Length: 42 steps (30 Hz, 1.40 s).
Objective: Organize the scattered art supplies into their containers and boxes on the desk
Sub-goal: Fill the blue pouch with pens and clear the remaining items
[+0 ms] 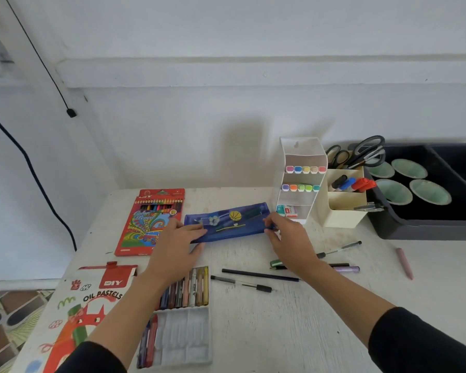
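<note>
pencil case (233, 224) held at both ends on the table (280, 332).
left grip (178, 238) clasps one end; right grip (287, 235) pinches the other.

White desk (293, 332) against a pale wall (226, 103), patterned floor tiles (8, 313) below.
</note>
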### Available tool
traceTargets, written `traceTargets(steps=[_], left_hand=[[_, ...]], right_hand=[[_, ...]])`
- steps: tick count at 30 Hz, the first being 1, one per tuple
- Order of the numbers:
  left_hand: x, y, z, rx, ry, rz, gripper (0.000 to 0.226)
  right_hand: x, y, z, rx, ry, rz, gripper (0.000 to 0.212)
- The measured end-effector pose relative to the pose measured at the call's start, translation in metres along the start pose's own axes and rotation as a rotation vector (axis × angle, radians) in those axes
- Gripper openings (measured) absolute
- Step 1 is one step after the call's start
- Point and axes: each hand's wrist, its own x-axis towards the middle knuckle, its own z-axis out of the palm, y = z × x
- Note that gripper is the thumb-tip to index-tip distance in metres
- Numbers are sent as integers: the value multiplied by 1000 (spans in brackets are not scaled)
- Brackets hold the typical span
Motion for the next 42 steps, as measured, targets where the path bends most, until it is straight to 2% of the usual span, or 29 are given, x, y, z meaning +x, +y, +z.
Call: traceTargets(steps=[7,11,13,15,17,22,25,29,33,35,38,42], left_hand=[[-5,25,15,-180,-61,28,28],[2,54,32,-295,-22,50,22],[8,63,39,-277,33,53,22],[15,64,44,-141,92,27,31],[19,59,45,-12,79,-31,41],[17,42,49,87,-137,-82,55],[18,35,55,149,-175,-46,62],[27,29,54,136,-189,2,67],[28,39,47,90,-220,-14,64],[19,56,45,-33,-154,-10,51],[2,97,49,-173,-95,102,27],[-3,161,66,-330,-195,217,25]], right_hand=[[-18,2,-11,-29,50,26,7],[-27,4,-28,21,20,166,6],[-32,7,-36,59,15,209,6],[-36,9,-41,85,6,218,7],[-36,10,-41,82,-21,190,14],[-29,6,-29,-34,-159,101,44],[-25,10,-16,-264,-191,-82,45],[-21,15,-10,-419,-210,-126,48],[-24,18,-18,-261,-142,-125,38],[-32,21,-29,-123,-32,-85,29],[-52,29,-51,67,90,-7,20],[-81,43,-92,183,161,58,15]])
